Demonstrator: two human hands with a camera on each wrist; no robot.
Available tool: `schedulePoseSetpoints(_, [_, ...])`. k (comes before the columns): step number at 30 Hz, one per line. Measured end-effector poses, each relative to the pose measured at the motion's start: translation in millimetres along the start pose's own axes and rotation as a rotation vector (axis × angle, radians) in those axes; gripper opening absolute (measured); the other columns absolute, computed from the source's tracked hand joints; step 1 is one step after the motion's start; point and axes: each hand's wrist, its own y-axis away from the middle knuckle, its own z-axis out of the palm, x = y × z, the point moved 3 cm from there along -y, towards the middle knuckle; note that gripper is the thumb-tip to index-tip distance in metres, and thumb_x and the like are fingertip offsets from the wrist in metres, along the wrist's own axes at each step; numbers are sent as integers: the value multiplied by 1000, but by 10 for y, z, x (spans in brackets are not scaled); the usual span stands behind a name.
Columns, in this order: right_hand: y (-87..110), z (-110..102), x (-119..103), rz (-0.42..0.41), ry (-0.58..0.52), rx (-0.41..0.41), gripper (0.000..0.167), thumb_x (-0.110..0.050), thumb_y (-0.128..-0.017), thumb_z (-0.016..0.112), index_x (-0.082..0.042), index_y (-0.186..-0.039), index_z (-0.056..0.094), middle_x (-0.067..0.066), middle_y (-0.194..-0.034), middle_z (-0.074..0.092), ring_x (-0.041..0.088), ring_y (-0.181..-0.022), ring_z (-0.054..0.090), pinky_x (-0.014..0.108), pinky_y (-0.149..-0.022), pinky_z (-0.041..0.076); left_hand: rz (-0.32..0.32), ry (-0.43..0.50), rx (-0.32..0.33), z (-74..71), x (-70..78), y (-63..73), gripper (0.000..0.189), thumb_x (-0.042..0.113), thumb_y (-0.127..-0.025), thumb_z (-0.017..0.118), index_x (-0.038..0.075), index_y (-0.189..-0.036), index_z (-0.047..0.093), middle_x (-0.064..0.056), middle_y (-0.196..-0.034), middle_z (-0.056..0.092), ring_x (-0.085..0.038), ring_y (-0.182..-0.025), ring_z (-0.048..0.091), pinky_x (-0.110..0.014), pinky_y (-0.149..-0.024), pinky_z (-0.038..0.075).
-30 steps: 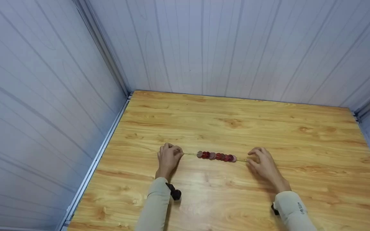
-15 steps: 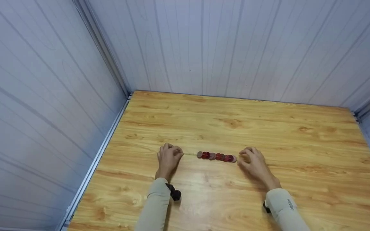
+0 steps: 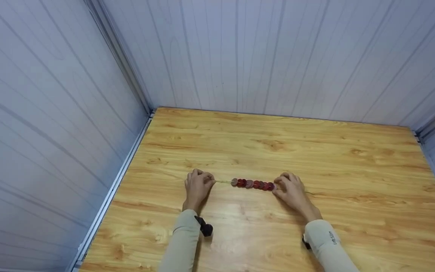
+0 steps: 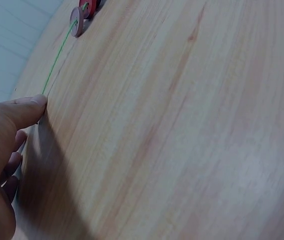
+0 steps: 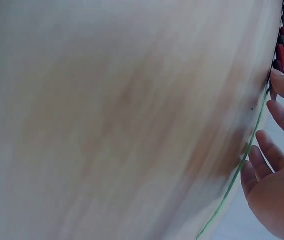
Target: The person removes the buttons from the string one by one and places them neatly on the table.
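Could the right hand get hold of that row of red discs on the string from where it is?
Probably yes. The right hand already has a fingertip at the near end of the discs, with only bare table around and nothing blocking them.

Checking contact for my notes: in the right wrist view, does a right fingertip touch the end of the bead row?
Yes: the right hand has one fingertip against the last of the beads on the green string.
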Motion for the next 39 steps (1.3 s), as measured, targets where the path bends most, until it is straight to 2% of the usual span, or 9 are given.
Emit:
schedulePoseSetpoints(8, [6, 10, -21, -30, -2, 24, 23, -18, -83, 75, -9, -102, 66, 20, -125, 51, 42, -120, 40, 58, -101, 23, -3, 0, -4, 5, 2, 3, 6, 32, -84, 73, 27, -81, 70, -4, -111, 54, -27, -99, 43, -47, -88, 30])
schedulePoseSetpoints(18, [15, -5, -9, 6, -20, 5, 21, -21, -84, 75, -10, -100, 66, 18, -125, 51, 38, -120, 40, 55, -103, 23, 5, -4, -2, 14, -14, 2, 6, 32, -84, 73, 27, -82, 70, -5, -109, 55, -27, -98, 44, -47, -87, 30])
schedulePoseSetpoints(28, [18, -49, 12, 17, 16, 3, 22, -23, -85, 73, -10, -100, 66, 18, -126, 52, 39, -118, 42, 56, -101, 27, 9, 1, 4, -2, -7, 9, 7, 33, -85, 72, 27, -82, 70, -4, -107, 54, -26, -97, 44, -48, -87, 32])
schedulePoseSetpoints(39, [29, -119, 44, 24, 1, -5, 22, -25, -85, 73, -11, -99, 65, 18, -128, 50, 40, -122, 39, 56, -105, 22, 7, -6, 5, 6, -5, 5, 8, 32, -84, 73, 27, -80, 69, -2, -105, 53, -25, -95, 43, -47, -87, 31])
